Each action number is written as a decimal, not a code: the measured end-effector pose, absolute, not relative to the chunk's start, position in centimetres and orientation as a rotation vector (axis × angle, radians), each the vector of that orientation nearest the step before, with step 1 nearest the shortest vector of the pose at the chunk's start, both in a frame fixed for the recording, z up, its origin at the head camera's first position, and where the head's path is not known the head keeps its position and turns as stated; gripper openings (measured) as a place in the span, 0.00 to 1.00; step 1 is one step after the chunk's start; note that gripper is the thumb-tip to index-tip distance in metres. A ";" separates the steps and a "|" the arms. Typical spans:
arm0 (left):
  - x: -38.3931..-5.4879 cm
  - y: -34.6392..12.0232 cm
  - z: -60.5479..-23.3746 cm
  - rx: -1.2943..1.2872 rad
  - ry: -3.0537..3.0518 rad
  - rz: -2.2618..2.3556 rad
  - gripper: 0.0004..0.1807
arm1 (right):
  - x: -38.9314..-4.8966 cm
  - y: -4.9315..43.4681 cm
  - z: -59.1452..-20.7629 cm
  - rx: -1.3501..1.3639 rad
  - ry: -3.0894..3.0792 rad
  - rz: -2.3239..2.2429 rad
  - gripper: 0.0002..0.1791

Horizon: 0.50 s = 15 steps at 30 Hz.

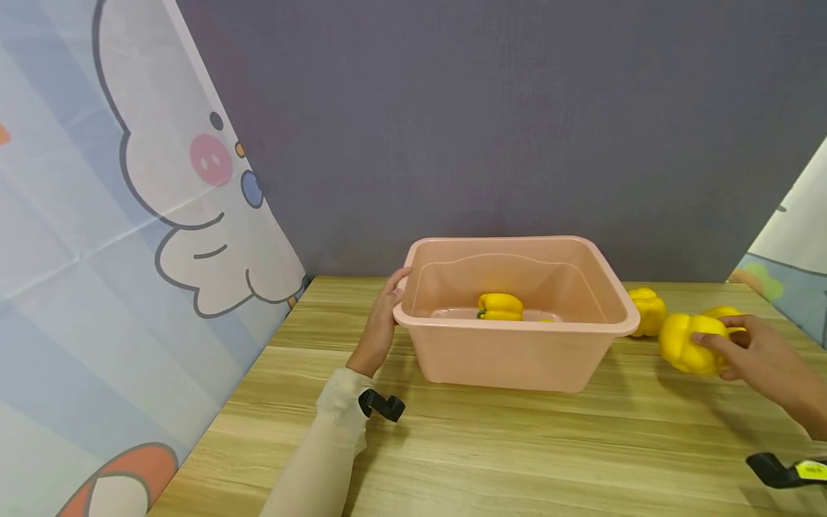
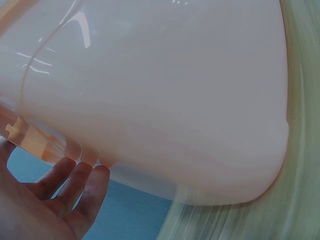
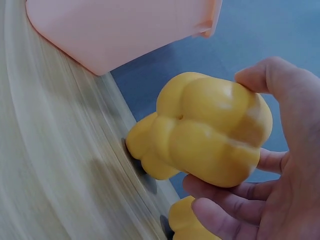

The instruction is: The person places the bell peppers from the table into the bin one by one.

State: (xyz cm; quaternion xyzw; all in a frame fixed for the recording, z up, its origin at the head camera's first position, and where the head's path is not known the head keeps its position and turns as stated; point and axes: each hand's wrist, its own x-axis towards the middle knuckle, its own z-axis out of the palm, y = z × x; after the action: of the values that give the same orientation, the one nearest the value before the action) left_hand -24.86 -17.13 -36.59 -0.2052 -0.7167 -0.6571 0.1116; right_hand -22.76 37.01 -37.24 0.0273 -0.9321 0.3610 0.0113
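Note:
My right hand (image 1: 762,355) grips a yellow bell pepper (image 1: 690,343) between thumb and fingers, to the right of a pink plastic tub (image 1: 500,355). In the right wrist view the held pepper (image 3: 210,125) shows its lobed end, raised over the wooden surface. My left hand (image 1: 382,316) holds the tub's left rim; in the left wrist view its fingertips (image 2: 97,182) touch the tub's outer wall. Inside the tub lies a yellow bell pepper (image 1: 500,306) with a green stem, and a sliver of more yellow shows behind the front rim.
A yellow pepper (image 1: 648,312) stands close by the tub's right side. Another yellow pepper (image 1: 722,311) is partly hidden behind my right hand. The wooden table (image 1: 491,445) ends at a dark grey wall (image 1: 517,122). A cartoon-printed sheet (image 1: 155,201) hangs at the left.

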 end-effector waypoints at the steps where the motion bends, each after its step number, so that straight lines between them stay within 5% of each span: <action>1: -24.9 -17.1 -36.6 -0.604 -2.104 -1.930 0.30 | -22.7 37.0 -37.2 0.089 -2.898 1.131 0.48; 15: -24.8 -16.9 -36.6 -0.595 -2.082 -1.939 0.29 | -22.1 35.9 -36.9 0.171 -2.716 1.222 0.40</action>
State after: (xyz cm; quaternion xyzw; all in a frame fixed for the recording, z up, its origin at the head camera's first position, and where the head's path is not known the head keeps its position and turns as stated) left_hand -24.81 -16.94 -36.64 -0.2034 -0.7114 -0.6625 0.1171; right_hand -22.13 35.95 -36.86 0.0571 -0.9077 0.4082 0.0791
